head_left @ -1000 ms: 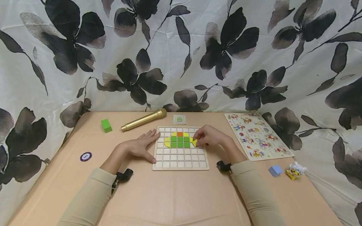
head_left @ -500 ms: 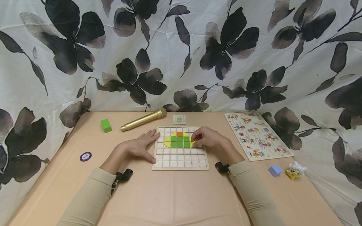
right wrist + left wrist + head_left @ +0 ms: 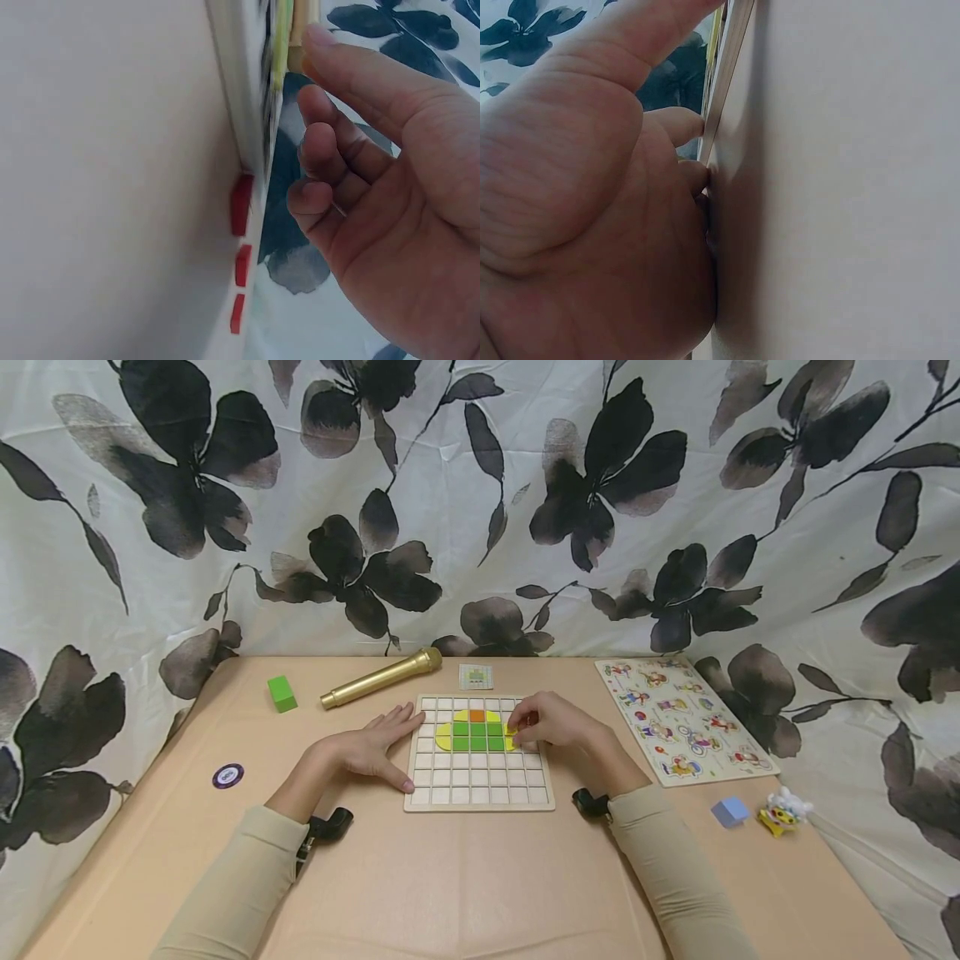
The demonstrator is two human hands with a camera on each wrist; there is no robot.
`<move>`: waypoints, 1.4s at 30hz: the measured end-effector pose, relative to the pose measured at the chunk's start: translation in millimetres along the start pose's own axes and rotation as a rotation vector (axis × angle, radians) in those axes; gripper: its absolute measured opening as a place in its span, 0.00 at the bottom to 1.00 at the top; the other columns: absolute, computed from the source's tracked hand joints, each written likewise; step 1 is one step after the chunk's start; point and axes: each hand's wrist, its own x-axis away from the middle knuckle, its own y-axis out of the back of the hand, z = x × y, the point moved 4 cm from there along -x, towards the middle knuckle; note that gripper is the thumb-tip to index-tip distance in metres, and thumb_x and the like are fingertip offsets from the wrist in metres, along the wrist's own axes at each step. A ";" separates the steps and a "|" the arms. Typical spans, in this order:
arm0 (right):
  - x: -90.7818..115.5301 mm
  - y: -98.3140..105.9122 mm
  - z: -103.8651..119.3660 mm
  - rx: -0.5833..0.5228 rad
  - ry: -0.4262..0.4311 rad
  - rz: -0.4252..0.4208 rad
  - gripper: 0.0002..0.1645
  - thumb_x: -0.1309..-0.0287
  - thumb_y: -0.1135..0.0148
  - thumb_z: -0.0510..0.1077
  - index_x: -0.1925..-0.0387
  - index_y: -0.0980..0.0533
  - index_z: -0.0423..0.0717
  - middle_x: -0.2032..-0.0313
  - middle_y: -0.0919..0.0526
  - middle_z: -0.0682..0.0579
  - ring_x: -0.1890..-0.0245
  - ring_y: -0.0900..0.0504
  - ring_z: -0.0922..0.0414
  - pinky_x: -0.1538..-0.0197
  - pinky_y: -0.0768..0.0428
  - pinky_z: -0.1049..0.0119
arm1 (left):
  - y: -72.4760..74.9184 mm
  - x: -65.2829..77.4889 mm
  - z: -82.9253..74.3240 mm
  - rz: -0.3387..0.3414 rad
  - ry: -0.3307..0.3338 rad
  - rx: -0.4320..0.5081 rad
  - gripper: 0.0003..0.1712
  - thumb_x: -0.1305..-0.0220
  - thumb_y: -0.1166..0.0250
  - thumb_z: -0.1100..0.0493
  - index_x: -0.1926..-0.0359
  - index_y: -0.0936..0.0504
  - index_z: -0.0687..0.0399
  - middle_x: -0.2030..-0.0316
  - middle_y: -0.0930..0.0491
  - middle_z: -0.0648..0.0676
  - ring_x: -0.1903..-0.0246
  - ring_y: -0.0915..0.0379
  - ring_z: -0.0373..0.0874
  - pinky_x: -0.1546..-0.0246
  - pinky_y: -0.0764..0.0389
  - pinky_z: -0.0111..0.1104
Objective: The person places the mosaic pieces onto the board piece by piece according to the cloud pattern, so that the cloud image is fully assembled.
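Observation:
A white gridded wooden board (image 3: 480,777) lies in the middle of the table. On it, green square tiles (image 3: 479,737) form two rows under an orange tile (image 3: 477,717), with yellow rounded pieces (image 3: 444,737) at the sides. My left hand (image 3: 367,750) rests with spread fingers along the board's left edge; the left wrist view shows its palm at the board's side. Over the board's right part hovers my right hand (image 3: 558,723), fingers loosely bent, beside the right yellow piece (image 3: 509,743). In the right wrist view its fingertips (image 3: 318,103) stand apart from the board, nothing visible between them.
A gold microphone (image 3: 381,678), a green block (image 3: 282,694) and a small pattern card (image 3: 476,677) lie beyond the board. A chip (image 3: 227,776) is at left. At right are a picture board (image 3: 686,721), a blue block (image 3: 731,812) and a toy figure (image 3: 783,814). Red pieces (image 3: 241,204) show near the board.
My right hand held a tilted yellow piece at the green tiles' right end, moved slightly left with it, then rose a little. The piece now lies at their right end. My left hand stayed still.

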 end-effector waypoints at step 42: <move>32.6 52.9 -75.8 0.111 -0.152 -0.168 0.09 0.39 0.28 0.35 0.57 0.14 0.40 0.64 0.13 0.49 0.62 0.22 0.54 0.53 0.24 0.62 | -1.9 0.8 -0.1 0.000 0.012 -0.005 0.75 0.51 0.21 0.33 0.15 0.57 0.49 0.16 0.72 0.61 0.17 0.78 0.61 0.20 0.67 0.62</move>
